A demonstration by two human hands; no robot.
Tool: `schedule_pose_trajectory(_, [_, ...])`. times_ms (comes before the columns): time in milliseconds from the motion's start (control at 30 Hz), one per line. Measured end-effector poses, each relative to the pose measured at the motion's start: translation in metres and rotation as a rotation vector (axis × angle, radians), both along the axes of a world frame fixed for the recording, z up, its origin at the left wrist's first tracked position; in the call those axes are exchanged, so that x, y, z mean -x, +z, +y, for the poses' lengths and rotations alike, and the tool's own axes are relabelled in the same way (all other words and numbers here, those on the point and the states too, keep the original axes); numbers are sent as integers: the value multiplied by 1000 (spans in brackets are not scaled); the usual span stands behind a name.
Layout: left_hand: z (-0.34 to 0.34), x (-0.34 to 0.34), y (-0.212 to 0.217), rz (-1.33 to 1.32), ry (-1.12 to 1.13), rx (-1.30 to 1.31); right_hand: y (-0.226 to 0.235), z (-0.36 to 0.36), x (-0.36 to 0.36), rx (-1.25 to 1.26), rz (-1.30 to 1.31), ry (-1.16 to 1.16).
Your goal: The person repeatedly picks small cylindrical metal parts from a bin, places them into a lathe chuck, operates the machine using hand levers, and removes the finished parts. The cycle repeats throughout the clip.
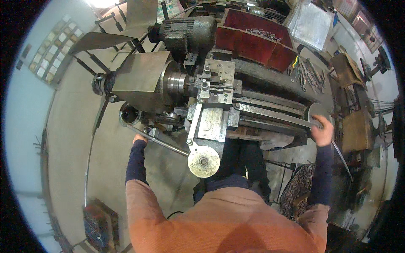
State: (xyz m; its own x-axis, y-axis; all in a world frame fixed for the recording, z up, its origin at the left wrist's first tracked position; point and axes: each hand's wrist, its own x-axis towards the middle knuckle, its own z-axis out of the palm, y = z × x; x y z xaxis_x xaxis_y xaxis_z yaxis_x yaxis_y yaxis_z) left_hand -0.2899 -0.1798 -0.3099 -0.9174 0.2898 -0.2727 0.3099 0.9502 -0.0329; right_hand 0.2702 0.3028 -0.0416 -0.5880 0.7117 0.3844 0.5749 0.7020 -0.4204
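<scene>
A small metal lathe stands before me, with a bright chuck (pixel 175 82) and a steel tool block (pixel 217 80) beside it. My right hand (pixel 322 131) is curled on the rim of a round handwheel (pixel 315 113) at the machine's right end, where a long flat lever (pixel 274 114) also reaches. Low on the left, my left hand (pixel 140 138) is closed at a small metal part under the headstock; its fingertips are partly hidden. Close by it a long round bar (pixel 162 143) slants toward a pale round disc (pixel 203 161) at the front.
A dark motor (pixel 190 33) sits behind the lathe. Red bins (pixel 253 46) hold small metal pieces, with several wrenches (pixel 310 76) to their right. A curled heap of dark pieces (pixel 297 189) lies by my right forearm. A red-topped stand (pixel 99 223) is on the floor at left.
</scene>
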Motion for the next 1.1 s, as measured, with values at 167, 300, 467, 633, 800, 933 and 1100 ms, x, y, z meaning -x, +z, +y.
schedule_pose_trajectory(167, [-51,10,45,-225,43,-509,59,-54,180,-43,208,718])
schedule_pose_trajectory(300, [-98,9,175,475,-134,-540,49,-103,299,-198,-15,885])
schedule_pose_trajectory(467, [-241,8,219,662,195,-290,32,-140,372,-229,-502,722])
schedule_pose_trajectory(633, [-159,-71,205,460,555,-190,36,-131,371,-232,-557,691])
schedule_pose_trajectory(800, [-112,-149,214,451,588,-214,41,-137,370,-231,-547,724])
schedule_pose_trajectory(933, [-101,-164,227,419,467,-265,43,-134,356,-318,-410,738])
schedule_pose_trajectory(1100, [-36,-186,269,515,-117,-602,58,-150,275,-362,27,1025])
